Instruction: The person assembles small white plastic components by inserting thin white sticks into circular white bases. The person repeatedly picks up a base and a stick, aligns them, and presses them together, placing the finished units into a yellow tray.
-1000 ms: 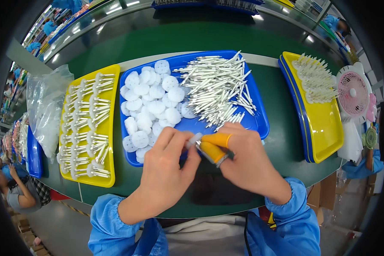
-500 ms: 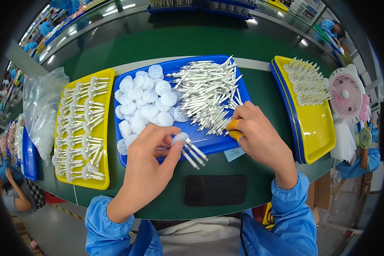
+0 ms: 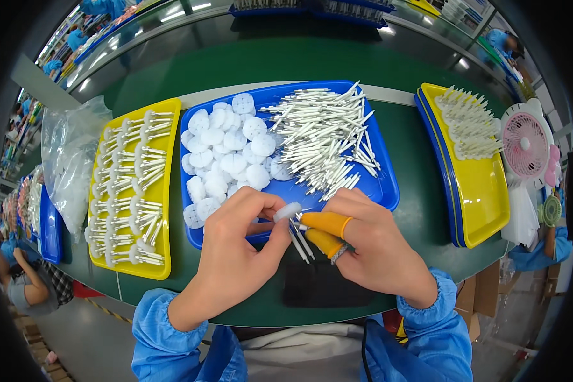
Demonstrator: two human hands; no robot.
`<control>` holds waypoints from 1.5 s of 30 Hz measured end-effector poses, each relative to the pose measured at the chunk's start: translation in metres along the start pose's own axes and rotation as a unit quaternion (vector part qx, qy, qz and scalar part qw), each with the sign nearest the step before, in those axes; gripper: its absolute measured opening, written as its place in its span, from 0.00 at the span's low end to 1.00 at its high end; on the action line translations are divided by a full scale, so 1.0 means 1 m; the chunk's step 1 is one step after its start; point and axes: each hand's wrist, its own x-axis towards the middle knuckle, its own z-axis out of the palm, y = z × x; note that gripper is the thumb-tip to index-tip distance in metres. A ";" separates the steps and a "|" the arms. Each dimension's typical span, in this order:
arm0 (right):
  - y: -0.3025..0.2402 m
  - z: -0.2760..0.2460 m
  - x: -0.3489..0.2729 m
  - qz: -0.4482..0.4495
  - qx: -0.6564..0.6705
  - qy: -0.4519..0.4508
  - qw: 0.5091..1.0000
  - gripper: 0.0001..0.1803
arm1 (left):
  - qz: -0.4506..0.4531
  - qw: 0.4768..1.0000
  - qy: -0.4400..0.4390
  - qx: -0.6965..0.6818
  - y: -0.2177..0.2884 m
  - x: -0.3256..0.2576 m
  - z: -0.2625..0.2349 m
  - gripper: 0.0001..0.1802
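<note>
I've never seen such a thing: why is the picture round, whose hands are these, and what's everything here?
There is no robot here, just a person's left hand and right hand. A wide fisheye camera on the person's head looks down, so straight edges bend. On the green table, a blue tray holds loose white discs and heaped white sticks. The left yellow tray and right yellow tray carry disc-and-stick pieces. The left hand pinches one disc, with sticks extending from it; the right hand, wearing yellow finger covers, is close beside them. Whether it grips a stick is hard to tell.
</note>
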 end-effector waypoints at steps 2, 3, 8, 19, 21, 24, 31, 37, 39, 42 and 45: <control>0.003 0.001 -0.001 0.010 -0.012 0.003 1.000 0.26 | -0.009 1.000 0.008 0.003 0.002 -0.001 0.001 0.08; 0.005 0.002 -0.001 0.017 -0.013 0.005 1.000 0.26 | -0.013 1.000 0.011 0.004 0.002 -0.001 0.002 0.08; 0.007 0.003 0.001 0.027 -0.034 0.005 0.999 0.26 | -0.024 0.999 0.021 0.003 0.003 -0.003 0.005 0.09; 0.003 0.010 0.001 0.026 -0.016 0.051 0.998 0.24 | -0.001 0.999 0.036 0.019 0.002 0.001 0.002 0.08; 0.004 0.010 0.001 0.024 -0.016 0.049 0.998 0.25 | -0.007 0.999 0.036 -0.002 0.001 0.001 0.004 0.08; 0.003 0.011 0.002 0.024 -0.015 0.049 0.998 0.24 | -0.005 0.999 0.035 -0.009 0.001 0.002 0.003 0.08; 0.001 0.012 0.001 0.032 -0.033 0.084 0.995 0.22 | -0.006 0.999 0.042 0.013 0.001 0.002 0.002 0.08; 0.004 0.014 0.000 0.002 0.004 0.076 0.997 0.22 | -0.021 0.999 0.038 0.000 0.001 0.002 0.001 0.08; 0.006 0.012 0.001 0.012 -0.006 0.067 0.998 0.22 | -0.014 0.999 0.029 0.012 0.002 0.001 0.000 0.07; 0.007 0.010 0.000 0.020 -0.017 0.052 0.998 0.22 | -0.019 0.999 0.023 0.009 0.003 0.001 0.000 0.07; 0.006 0.012 0.000 0.019 -0.025 0.044 0.999 0.22 | -0.015 1.000 0.013 0.000 0.002 0.001 0.000 0.07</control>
